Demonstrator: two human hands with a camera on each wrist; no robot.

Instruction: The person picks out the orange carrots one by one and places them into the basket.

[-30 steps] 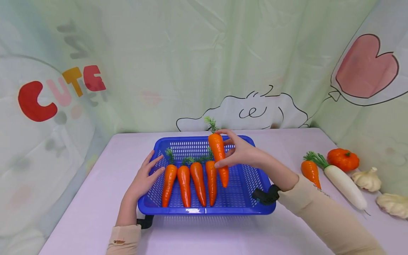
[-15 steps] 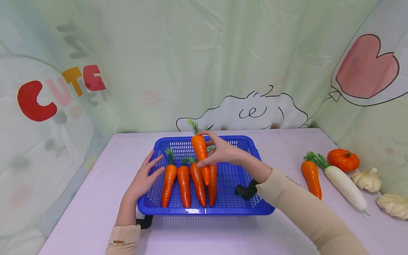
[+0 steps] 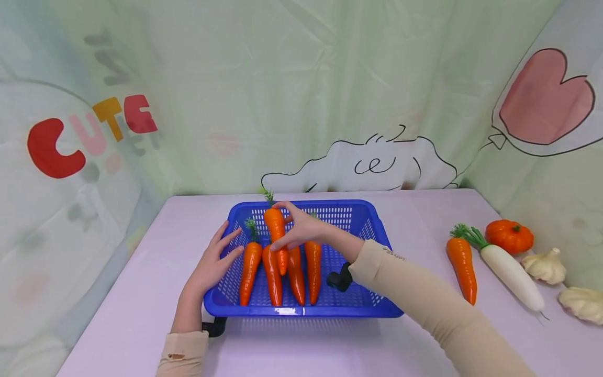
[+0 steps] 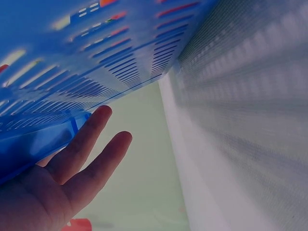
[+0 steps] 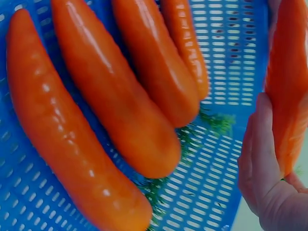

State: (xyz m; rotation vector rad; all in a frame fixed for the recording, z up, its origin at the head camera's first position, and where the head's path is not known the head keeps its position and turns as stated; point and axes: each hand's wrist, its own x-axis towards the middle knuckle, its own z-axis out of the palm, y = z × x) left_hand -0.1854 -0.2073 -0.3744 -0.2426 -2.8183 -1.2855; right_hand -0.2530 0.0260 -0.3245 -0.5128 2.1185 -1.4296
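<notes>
My right hand (image 3: 305,228) pinches a carrot (image 3: 274,222) by its thick end, its leafy top pointing up. It hangs over the blue basket (image 3: 339,312), in front of several carrots lying side by side, among them a leftmost carrot (image 3: 250,272) and a rightmost carrot (image 3: 313,272). In the right wrist view the held carrot (image 5: 291,82) is at the right edge, above the laid row. With fingers spread and fairly straight, my left hand (image 3: 209,267) rests at the basket's left side; in the left wrist view its fingers (image 4: 98,166) lie along the outer wall.
On the table's right side lie another carrot (image 3: 462,269), a white radish (image 3: 513,277), an orange pumpkin (image 3: 510,236) and two garlic bulbs, one a nearer bulb (image 3: 581,305). A printed curtain (image 3: 235,104) hangs behind the white table (image 3: 127,293).
My right hand has carried its carrot leftward and slightly down, from above the basket's middle to over the left part of the row. My left hand has stayed at the rim.
</notes>
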